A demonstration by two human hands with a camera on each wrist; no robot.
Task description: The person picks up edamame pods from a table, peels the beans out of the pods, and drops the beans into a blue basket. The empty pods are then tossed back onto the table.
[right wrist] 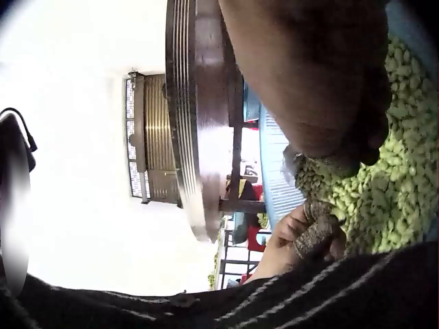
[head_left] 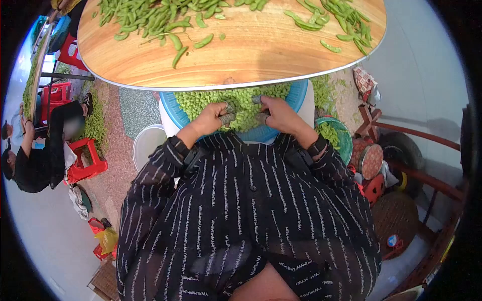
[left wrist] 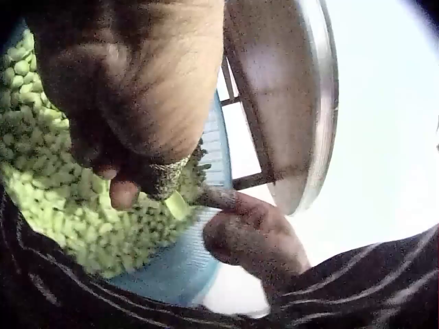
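Observation:
Both hands work over a blue basin (head_left: 170,108) heaped with shelled green soybeans (head_left: 201,100). My left hand (head_left: 213,118), with wraps on its thumb and finger, pinches a green soybean pod (left wrist: 178,205); its pale tip juts out below the wrapped thumb in the left wrist view. Facing it, my right hand (head_left: 283,115) has wrapped thumb and finger held apart in the head view, with nothing visible between them. In the left wrist view, one right fingertip (left wrist: 218,197) points close to the pod.
A round wooden tabletop (head_left: 236,65) bearing soybean pods (head_left: 145,20) overhangs the basin's far side. A white bucket (head_left: 149,145) stands left, a green basket (head_left: 334,135) of pods right. Another person (head_left: 37,155) sits at far left near red stools (head_left: 85,160).

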